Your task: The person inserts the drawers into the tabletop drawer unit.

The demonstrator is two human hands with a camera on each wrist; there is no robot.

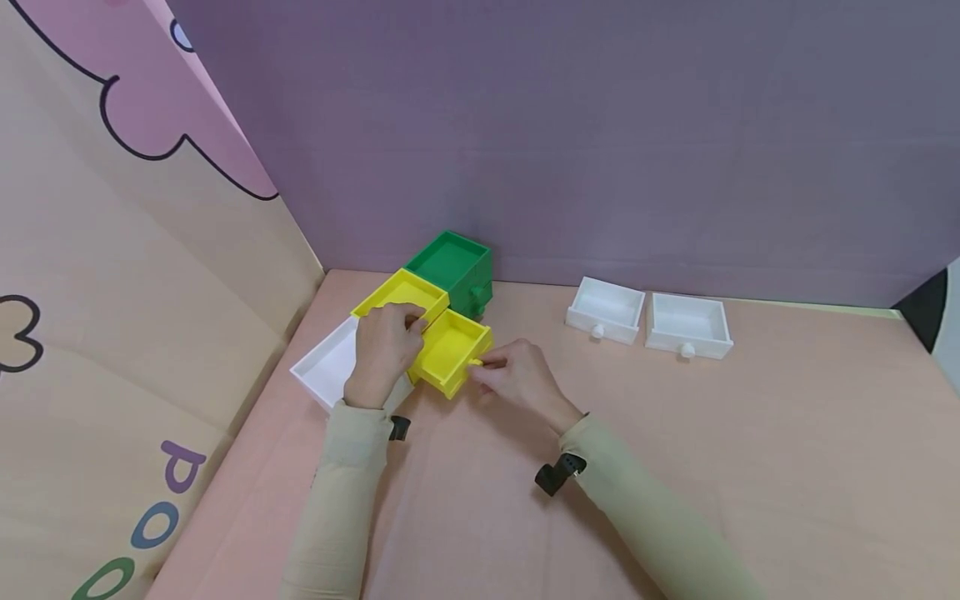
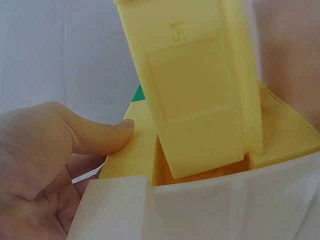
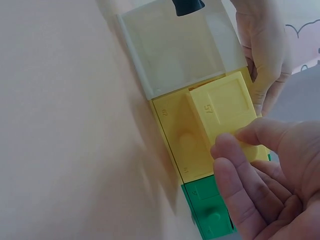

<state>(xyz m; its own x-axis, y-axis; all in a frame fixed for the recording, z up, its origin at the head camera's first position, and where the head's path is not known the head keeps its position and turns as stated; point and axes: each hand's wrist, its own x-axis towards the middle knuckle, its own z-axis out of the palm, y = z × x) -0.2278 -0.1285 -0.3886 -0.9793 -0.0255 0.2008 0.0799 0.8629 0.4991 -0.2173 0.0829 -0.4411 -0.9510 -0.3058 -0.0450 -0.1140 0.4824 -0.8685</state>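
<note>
Knob nearly lost in there! The right hand pinched it at the front of the yellow drawer, its fingers covering most of the knob. The left hand gripped the yellow cabinet, thumb along its side, other fingertips out of sight. It hid part of the white cabinet too, which the left wrist view cut off at the bottom.

And the drawer? Jutting out of the yellow cabinet, right between the hands, its front at the right fingertips, the green cabinet just beyond.

Now the lettering: a raised mark on the drawer's underside, 57 or 51, hard to call! The smaller digits on the cabinets blurred. Over on the printed cloth, coloured letters, two o's and a purple p or d, one o clipped by the frame.
</note>
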